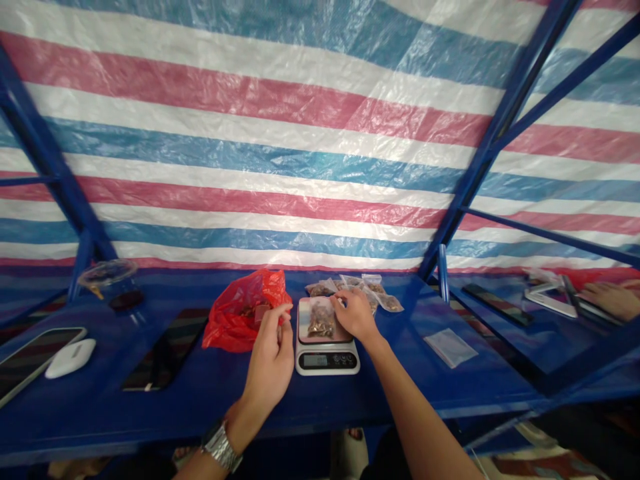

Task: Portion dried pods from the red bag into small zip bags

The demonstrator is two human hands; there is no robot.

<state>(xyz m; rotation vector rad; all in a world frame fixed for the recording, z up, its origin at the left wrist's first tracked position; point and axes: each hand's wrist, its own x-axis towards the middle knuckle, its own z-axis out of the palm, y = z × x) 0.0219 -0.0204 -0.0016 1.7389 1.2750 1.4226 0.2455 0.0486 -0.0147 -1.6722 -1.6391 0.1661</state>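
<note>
A filled pouch (321,321) rests on a digital scale (328,362), probably best read untouched, as a loosely curled right hand (357,313) sits beside it and a half-closed left hand (273,347) by a red bag (226,321), any grip unclear.

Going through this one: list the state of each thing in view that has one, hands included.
Scale: on, digits showing, too small to read surely.
Bag on the scale: filled, lying down.
Red bag: open, contents showing.
Small bags behind the scale: filled.
Clear packet: lying flat.
White case: shut.
Black phone: screen dark.
Left hand: fingers bent, grip unclear.
Right hand: fingers bent, grip unclear.
</note>
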